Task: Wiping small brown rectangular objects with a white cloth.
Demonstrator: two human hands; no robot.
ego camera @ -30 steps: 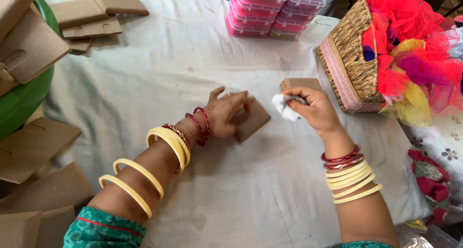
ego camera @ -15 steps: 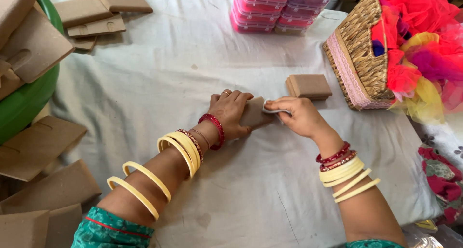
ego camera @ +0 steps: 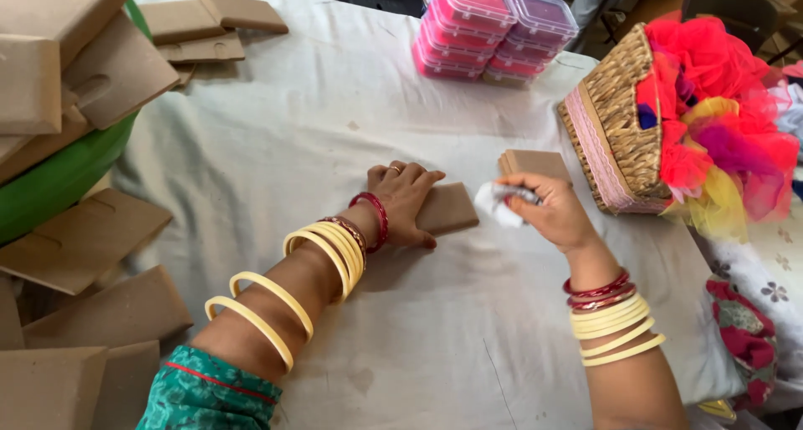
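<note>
A small brown board piece (ego camera: 450,208) lies flat on the white cloth-covered table (ego camera: 276,137). My left hand (ego camera: 400,200) presses down on its left part, fingers spread over it. My right hand (ego camera: 548,211) is lifted just to the right of the piece and pinches a white wad of cloth (ego camera: 493,202) between thumb and fingers. Behind my right hand sits a short stack of similar brown pieces (ego camera: 535,162), partly hidden by the hand.
A wicker basket (ego camera: 615,125) full of red and yellow netting stands at the right. Stacked pink lidded boxes (ego camera: 493,28) are at the back. Brown board pieces (ego camera: 209,24) lie at the back left; more pile on a green tub (ego camera: 58,179) and at the left edge.
My right hand had the white wad pressed on the brown piece half a second ago; it has lifted off to the right. My left hand stays on the piece.
</note>
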